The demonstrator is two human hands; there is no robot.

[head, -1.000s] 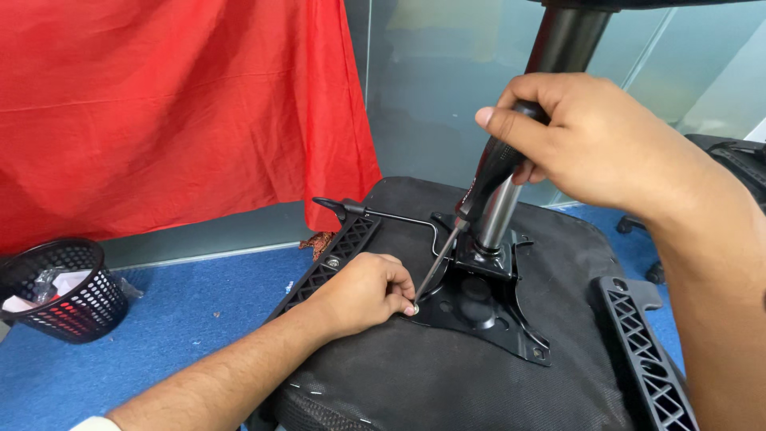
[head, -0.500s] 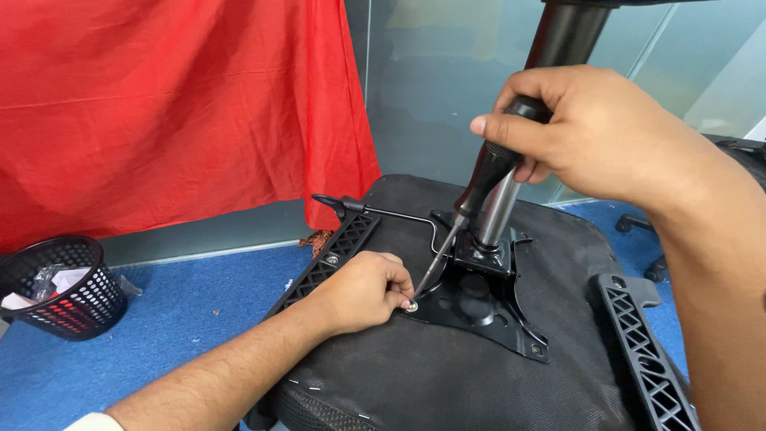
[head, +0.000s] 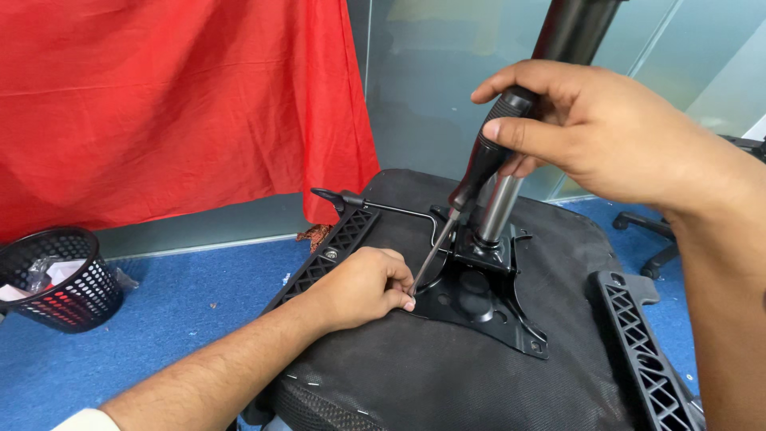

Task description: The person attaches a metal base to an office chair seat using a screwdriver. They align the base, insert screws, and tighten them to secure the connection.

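Resting on the upturned black seat base [head: 447, 375], the left hand [head: 359, 287] pinches its fingers [head: 396, 297] around the screwdriver tip, steadying it at the near-left edge of the black metal mounting plate [head: 479, 307]. Farther and higher, the right hand [head: 598, 128] clenches the black screwdriver [head: 471, 187] handle. Judging by this, the plate sits in place, fastening unfinished. Far left stands a wastebasket [head: 60, 275] below a red cloth [head: 175, 104].

The right hand [head: 606, 136] grips a screwdriver [head: 471, 187] tilted onto the black metal plate [head: 479, 299]; the left hand [head: 359, 287] pinches its tip.
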